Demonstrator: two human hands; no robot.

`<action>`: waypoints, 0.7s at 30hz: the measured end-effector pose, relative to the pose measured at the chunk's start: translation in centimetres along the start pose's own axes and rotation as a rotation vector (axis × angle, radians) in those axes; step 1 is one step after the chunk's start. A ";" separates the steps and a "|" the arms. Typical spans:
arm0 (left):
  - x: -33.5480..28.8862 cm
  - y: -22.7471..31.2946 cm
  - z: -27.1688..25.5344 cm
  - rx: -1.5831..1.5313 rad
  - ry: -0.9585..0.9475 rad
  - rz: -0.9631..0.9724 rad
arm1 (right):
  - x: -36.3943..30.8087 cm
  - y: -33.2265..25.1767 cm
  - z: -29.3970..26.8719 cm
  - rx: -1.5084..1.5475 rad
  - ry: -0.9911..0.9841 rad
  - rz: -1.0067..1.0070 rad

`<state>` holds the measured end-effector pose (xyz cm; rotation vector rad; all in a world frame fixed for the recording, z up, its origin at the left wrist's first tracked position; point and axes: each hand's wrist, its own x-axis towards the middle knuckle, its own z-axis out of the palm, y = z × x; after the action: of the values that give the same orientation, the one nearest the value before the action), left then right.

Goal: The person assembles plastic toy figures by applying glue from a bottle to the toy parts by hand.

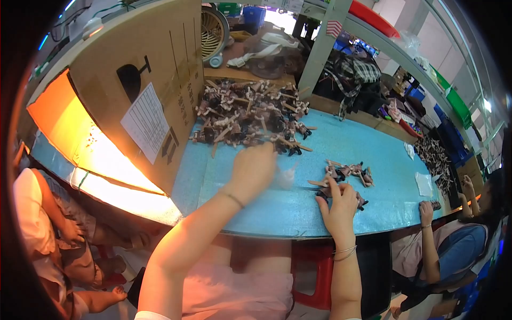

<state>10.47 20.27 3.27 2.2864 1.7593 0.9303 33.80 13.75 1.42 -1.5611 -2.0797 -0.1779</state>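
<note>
A heap of small brown, pink and black figurines with tan blade-like parts [250, 109] covers the back left of the blue tabletop. At the heap's front edge is my left hand [255, 169], slightly blurred, its fingertips turned away from view. Beside it a whitish translucent scrap [288, 177], also blurred, shows above the table. My right hand [340, 205] rests farther right, thumb and fingers bent around one figurine [322, 191], which is partly covered. Just beyond those fingers lie a few more figurines [353, 170].
A tall cardboard box [176, 69] stands at the left, beside an orange-lit opening [80, 128]. Behind the heap are a fan [212, 34] and a metal post [322, 53]. At far right, a co-worker's hand [425, 212] is near another figurine pile [434, 160].
</note>
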 end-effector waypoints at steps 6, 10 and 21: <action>2.2 -0.4 2.1 0.182 -0.002 -0.126 | 0.7 -2.9 -0.8 -0.073 0.093 -0.060; 0.0 -1.5 0.4 0.149 0.108 0.017 | 1.0 -0.8 0.7 0.029 -0.009 0.005; -6.9 -4.3 -4.7 0.006 0.269 0.121 | 1.9 -2.1 0.5 0.090 0.200 -0.048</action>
<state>3.42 14.13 2.50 2.3883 1.7330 1.3119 31.33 14.89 2.34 -1.3826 -1.9429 -0.2441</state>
